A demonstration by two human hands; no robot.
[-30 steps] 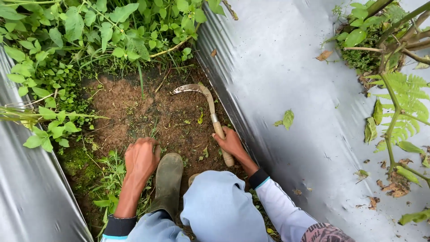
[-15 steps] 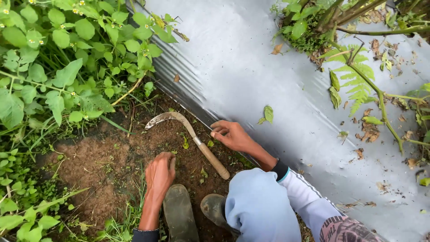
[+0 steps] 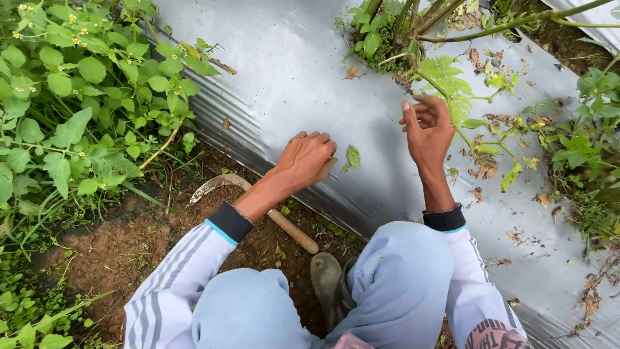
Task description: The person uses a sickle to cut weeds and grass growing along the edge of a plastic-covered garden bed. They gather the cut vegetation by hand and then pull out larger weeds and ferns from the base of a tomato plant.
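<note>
From the head camera, both hands have left the ground: a second ago the right hand gripped the wooden handle of the sickle and the left pressed on bare soil, and half a second ago the right was letting go of it. Now the sickle [image 3: 258, 207] lies by itself on the brown soil [image 3: 116, 245] in the furrow, blade curving toward the weeds and handle pointing toward the boot [image 3: 328, 281], with the left forearm crossing above it. The left hand [image 3: 309, 158] rests knuckles up on the silver plastic mulch [image 3: 284, 71], fingers curled narrow, just beside a small loose green leaf [image 3: 352, 156]; whether anything sits under the palm cannot be told. The right hand [image 3: 426, 129] is lifted above the sheet, fingers loosely spread and empty as far as can be seen, close to the fern frond [image 3: 445, 84] that grows from a planting hole. I judge the cutting has paused and the work has shifted from the furrow to the sheet and the growth at the hole. The view has also swung right, so much of the cleared patch is out of frame. The middle of the sickle handle is hidden by the left wrist and sleeve, the knees cover the lower furrow, and the hole itself is buried under stems and dry leaves.
</note>
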